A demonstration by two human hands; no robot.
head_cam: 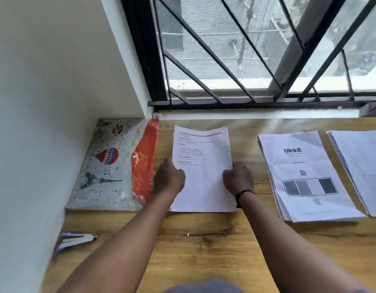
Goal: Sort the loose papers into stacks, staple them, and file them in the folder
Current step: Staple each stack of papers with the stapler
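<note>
Left hand [169, 178], right hand [239, 178] gripping white printed paper stack [202, 166], frame centre; square edges before blue-silver stapler [77, 240], lower left.

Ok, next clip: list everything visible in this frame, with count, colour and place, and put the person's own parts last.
held paper stack: one, white with printed text, centre of the table
blinkit paper stack: one, white with grey blocks, right of centre
third paper stack: one, white, far right, cut off by the frame
folder: one, grey patterned with an orange flap, left, against the wall
stapler: one, silver and blue, near left edge, blurred
table: one, wood
window grille: one, black, behind the table
left hand: grips the held stack's left edge
right hand: grips its right edge, dark band at the wrist
</note>
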